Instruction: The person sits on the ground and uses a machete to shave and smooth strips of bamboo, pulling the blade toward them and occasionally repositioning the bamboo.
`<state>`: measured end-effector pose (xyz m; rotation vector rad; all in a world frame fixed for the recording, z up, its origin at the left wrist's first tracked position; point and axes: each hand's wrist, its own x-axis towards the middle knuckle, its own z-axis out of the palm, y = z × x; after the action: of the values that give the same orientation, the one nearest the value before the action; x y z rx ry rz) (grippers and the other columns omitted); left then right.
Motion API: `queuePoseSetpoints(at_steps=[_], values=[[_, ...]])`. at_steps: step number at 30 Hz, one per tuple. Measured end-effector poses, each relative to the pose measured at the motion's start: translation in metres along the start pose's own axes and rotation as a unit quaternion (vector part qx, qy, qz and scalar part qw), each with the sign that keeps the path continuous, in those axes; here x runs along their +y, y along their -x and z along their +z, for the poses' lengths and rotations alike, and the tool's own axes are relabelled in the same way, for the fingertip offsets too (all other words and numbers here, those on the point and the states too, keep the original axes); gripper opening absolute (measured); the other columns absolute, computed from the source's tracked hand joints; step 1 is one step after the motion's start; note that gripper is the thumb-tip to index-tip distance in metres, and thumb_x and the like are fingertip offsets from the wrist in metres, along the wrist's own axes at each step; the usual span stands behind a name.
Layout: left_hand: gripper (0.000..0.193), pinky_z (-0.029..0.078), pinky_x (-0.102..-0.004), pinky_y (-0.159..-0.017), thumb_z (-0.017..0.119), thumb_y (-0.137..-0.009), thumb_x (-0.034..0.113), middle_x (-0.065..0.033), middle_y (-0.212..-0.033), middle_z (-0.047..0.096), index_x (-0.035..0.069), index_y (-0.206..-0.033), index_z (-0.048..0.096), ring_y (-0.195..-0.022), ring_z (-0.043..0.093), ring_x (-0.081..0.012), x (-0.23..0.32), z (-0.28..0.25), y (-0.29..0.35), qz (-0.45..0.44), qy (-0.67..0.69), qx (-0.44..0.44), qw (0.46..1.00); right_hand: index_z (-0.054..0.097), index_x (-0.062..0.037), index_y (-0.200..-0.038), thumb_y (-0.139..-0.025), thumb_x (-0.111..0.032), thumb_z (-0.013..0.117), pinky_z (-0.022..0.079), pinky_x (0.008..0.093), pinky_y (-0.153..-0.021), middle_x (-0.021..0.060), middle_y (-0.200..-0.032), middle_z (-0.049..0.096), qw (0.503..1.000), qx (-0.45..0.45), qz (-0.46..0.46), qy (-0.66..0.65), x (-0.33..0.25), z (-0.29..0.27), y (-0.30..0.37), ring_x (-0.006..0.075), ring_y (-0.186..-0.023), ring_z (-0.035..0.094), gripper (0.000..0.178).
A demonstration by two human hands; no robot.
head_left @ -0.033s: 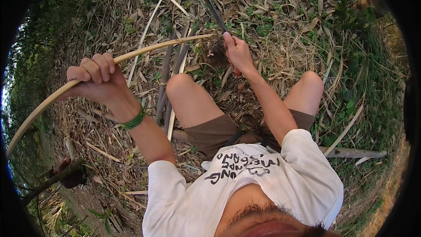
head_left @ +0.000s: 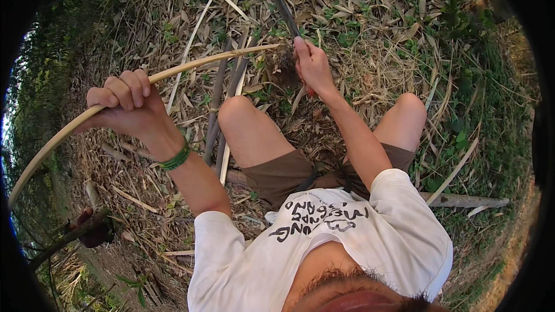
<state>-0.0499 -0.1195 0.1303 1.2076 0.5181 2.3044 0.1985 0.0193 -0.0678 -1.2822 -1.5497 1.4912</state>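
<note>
Grip of the left hand (head_left: pixel 128 104) is wrapped around the curved bamboo strip (head_left: pixel 214 58), its long axis led rightward to a tip just short of the right hand (head_left: pixel 314 68), by which a machete (head_left: pixel 278 2) is held, blade pointed forward.

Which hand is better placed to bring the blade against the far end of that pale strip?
Probably the right hand: it holds the long dark-bladed tool, close to the far end of the pale strip. The left hand grips that strip farther back.
</note>
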Motion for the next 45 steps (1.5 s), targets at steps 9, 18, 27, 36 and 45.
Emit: queuePoseSetpoints(at_steps=[9,18,27,36,45], values=[[0.080,0.033,-0.0277,-0.037,0.020,-0.087,0.083,0.0004,-0.043,0.033,0.011,-0.063,0.046,-0.036,0.028,-0.0118,-0.001,0.003,-0.005,0.000,-0.028,-0.031,0.999,0.063,0.0022,-0.083,-0.101,-0.057,0.042,0.050,0.0454,-0.060,0.0174,-0.069,0.065,0.978,-0.041,0.135,0.155,0.072,0.015,0.001,0.0342,-0.058,0.064,0.065],[0.080,0.033,-0.0269,-0.038,0.019,-0.088,0.083,0.0002,-0.044,0.035,0.012,-0.064,0.045,-0.037,0.030,-0.0117,0.005,-0.012,0.000,-0.005,-0.016,-0.049,0.999,0.056,-0.0013,-0.078,-0.101,-0.052,0.049,0.036,0.0317,-0.043,0.0010,-0.054,0.048,0.994,0.016,-0.069,-0.082,-0.013,0.008,0.014,0.0109,-0.046,0.045,0.057],[0.079,0.030,-0.0253,-0.040,0.020,-0.086,0.084,0.0020,-0.045,0.034,0.013,-0.062,0.046,-0.038,0.030,-0.0101,0.007,-0.012,0.008,-0.016,-0.039,-0.023,0.999,0.059,0.0012,-0.075,-0.100,-0.054,0.046,0.047,0.0386,-0.048,0.0100,-0.059,0.057,0.983,-0.064,0.123,0.117,0.057,0.001,-0.013,0.0243,-0.049,0.059,0.062],[0.081,0.030,-0.0253,-0.041,0.023,-0.083,0.086,0.0026,-0.044,0.032,0.014,-0.059,0.050,-0.038,0.030,-0.0102,0.003,-0.007,0.000,-0.020,-0.024,-0.006,0.999,0.059,0.0020,-0.079,-0.101,-0.052,0.048,0.043,0.0367,-0.051,0.0077,-0.056,0.054,0.987,0.109,-0.116,0.035,0.048,0.015,0.008,0.0194,-0.051,0.054,0.060],[0.083,0.032,-0.0254,-0.040,0.019,-0.082,0.087,0.0017,-0.043,0.033,0.014,-0.057,0.048,-0.037,0.030,-0.0109,0.011,-0.022,0.009,-0.010,-0.016,0.006,1.000,0.054,-0.0033,-0.071,-0.100,-0.059,0.047,0.040,0.0338,-0.048,0.0015,-0.055,0.051,1.000,0.011,-0.016,0.018,-0.009,0.001,0.007,0.0133,-0.048,0.051,0.062]])
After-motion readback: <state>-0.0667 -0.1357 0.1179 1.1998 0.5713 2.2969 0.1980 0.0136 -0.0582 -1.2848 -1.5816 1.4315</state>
